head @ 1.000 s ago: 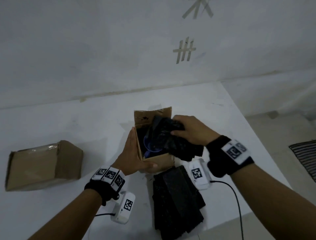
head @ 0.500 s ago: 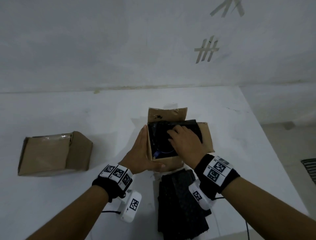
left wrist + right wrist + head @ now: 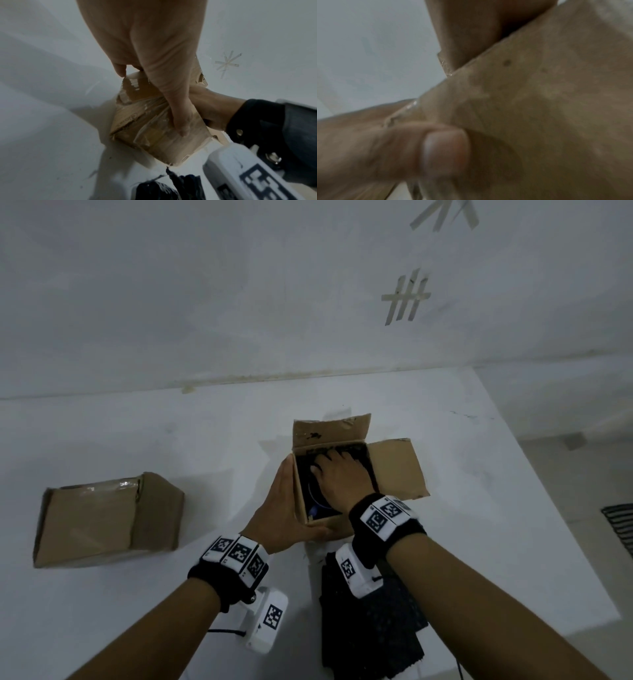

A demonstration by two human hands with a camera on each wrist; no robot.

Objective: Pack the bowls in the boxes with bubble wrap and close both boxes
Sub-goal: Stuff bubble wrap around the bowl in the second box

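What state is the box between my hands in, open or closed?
Open. The box has its far flap upright and right flap folded outward, and the right hand reaches inside it onto black wrap.

- Setting: apparently a bare workroom or recording space.
- Evidence: plain white wall [image 3: 205,285] with tape marks [image 3: 406,297] stuck on it; white table [image 3: 137,440] set against it.

The right hand [image 3: 337,474] hid most of what lay in the box [image 3: 397,467]; the bubble wrap stack [image 3: 370,628] at its six o'clock ran off-frame.
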